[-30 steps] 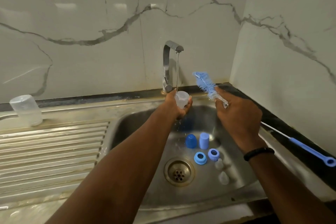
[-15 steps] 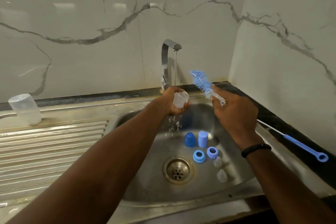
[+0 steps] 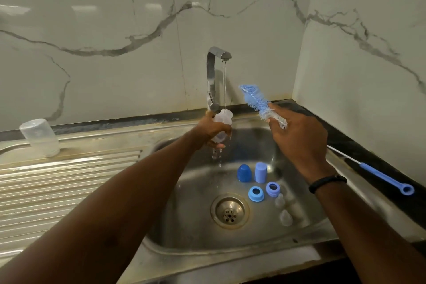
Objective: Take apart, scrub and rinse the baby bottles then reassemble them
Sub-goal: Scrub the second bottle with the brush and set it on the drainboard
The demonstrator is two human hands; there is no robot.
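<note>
My left hand [image 3: 213, 130] grips a clear bottle body [image 3: 223, 120] upright under the running tap [image 3: 215, 76], and water drips below it. My right hand [image 3: 297, 136] holds a blue bottle brush [image 3: 254, 100] by its wire stem, bristles pointing up and left, beside the bottle; the handle [image 3: 382, 176] trails to the right. In the sink [image 3: 189, 226] stand two blue caps [image 3: 244, 173] [image 3: 261, 172], two blue collar rings [image 3: 256, 193] [image 3: 273, 189] and two clear teats [image 3: 280, 200] [image 3: 285, 217]. Another clear bottle body [image 3: 39, 137] stands upside down at the back left.
A ribbed steel draining board [image 3: 69, 182] lies left of the basin. The drain [image 3: 230, 211] sits in the basin's middle. Marble walls close the back and right, with a dark counter strip [image 3: 359, 145] along the right.
The bottle in my left hand has turned from tilted to upright under the stream. The brush has stayed beside it.
</note>
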